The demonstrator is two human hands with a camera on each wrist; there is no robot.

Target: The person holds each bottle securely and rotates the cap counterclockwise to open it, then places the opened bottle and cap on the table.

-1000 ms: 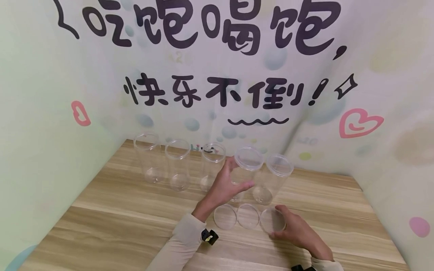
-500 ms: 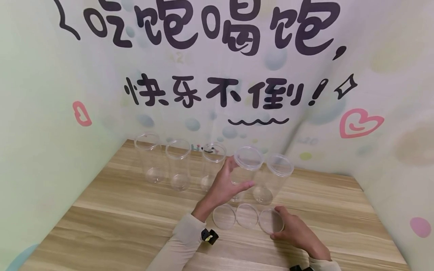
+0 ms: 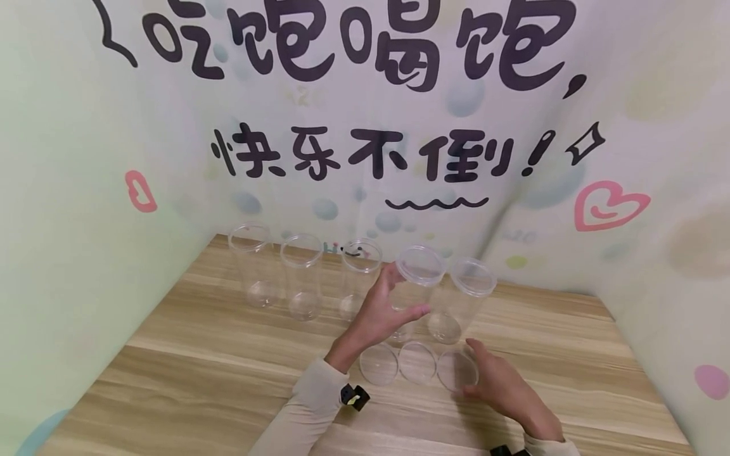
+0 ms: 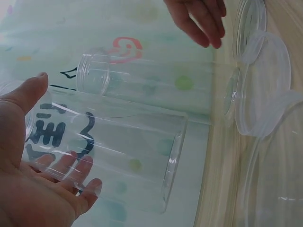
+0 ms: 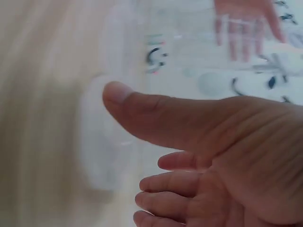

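My left hand [image 3: 371, 320] holds a clear plastic cup [image 3: 421, 269], fourth in a row of upright cups, its thumb in front and fingers round the far side. In the left wrist view this cup [image 4: 137, 142] lies between thumb and fingers. Right beside it stands the rightmost cup [image 3: 472, 278]; both have thick whitish rims. Three clear round lids lie before them: a left lid [image 3: 379, 365], a middle lid [image 3: 418, 363] and a right lid [image 3: 455, 370]. My right hand [image 3: 504, 386] is spread beside the right lid, thumb and fingers parted.
Three more clear cups, the leftmost cup [image 3: 251, 266], the second cup [image 3: 302, 278] and the third cup [image 3: 362, 256], stand along the back of the wooden table [image 3: 199, 386]. A printed wall [image 3: 319, 107] rises directly behind them.
My right hand has loosened from the right lid, its fingertips spreading away from the lid's edge. The left hand stays on its cup.
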